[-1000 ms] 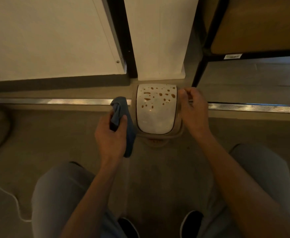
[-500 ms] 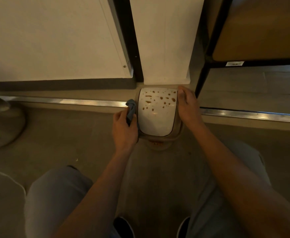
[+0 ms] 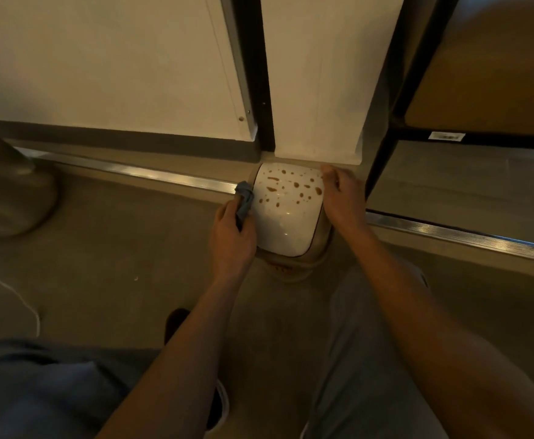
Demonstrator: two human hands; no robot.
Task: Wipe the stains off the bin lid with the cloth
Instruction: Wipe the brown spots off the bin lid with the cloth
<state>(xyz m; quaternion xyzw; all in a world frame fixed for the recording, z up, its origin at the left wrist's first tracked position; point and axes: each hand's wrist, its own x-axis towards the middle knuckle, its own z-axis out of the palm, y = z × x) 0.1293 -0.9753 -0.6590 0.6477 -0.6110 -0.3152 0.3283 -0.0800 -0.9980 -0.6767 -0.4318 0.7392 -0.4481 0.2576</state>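
A: Sitting on the floor (image 3: 132,248) against the base of a white wall panel (image 3: 319,90), the bin lid (image 3: 286,217) runs its long axis away from the person; far edge at the panel, rounded near edge toward the knees. Brown stains (image 3: 291,188) speckle the far half.

B: Hands?

A: Left hand (image 3: 230,236) at the lid's left edge, back of hand up, fingers curled around a bunched blue cloth (image 3: 244,199). Cloth pokes out past the knuckles, touching the lid's left rim.

B: Right?

A: Right hand (image 3: 343,198) on the lid's right edge, fingers bent down over the far right corner, gripping it. Both forearms reach forward from below.
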